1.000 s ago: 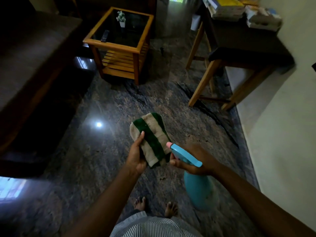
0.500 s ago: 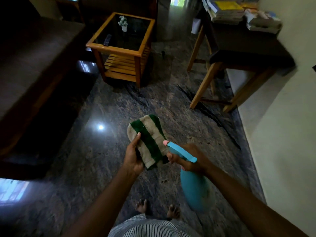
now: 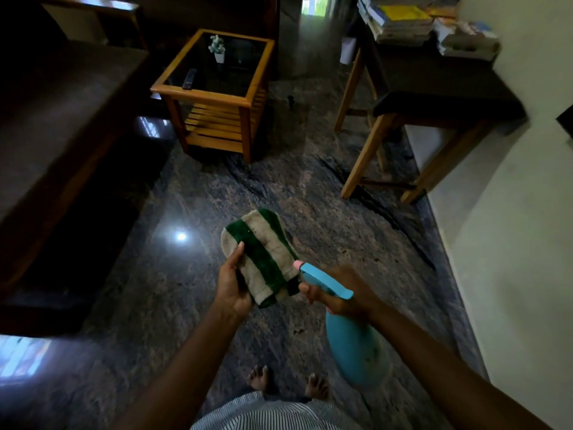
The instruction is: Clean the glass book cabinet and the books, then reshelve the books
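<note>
My left hand (image 3: 233,282) holds a folded green and beige striped cloth (image 3: 263,254) upright in front of me, thumb on its front. My right hand (image 3: 342,294) grips the neck of a blue spray bottle (image 3: 353,346), a finger on the trigger. The pink nozzle points at the cloth, almost touching it. Stacks of books (image 3: 400,23) lie on a dark-topped wooden table (image 3: 434,97) at the upper right. The glass book cabinet is not in view.
A small wooden side table with a glass top (image 3: 217,88) stands ahead, carrying a little potted plant (image 3: 217,48) and a remote (image 3: 189,79). A dark sofa (image 3: 55,119) fills the left. A pale wall (image 3: 511,243) runs along the right. Polished stone floor lies between.
The view has tilted up and shifted slightly, so the furniture sits lower in frame. Both hands keep the same hold, with the nozzle still at the cloth.
</note>
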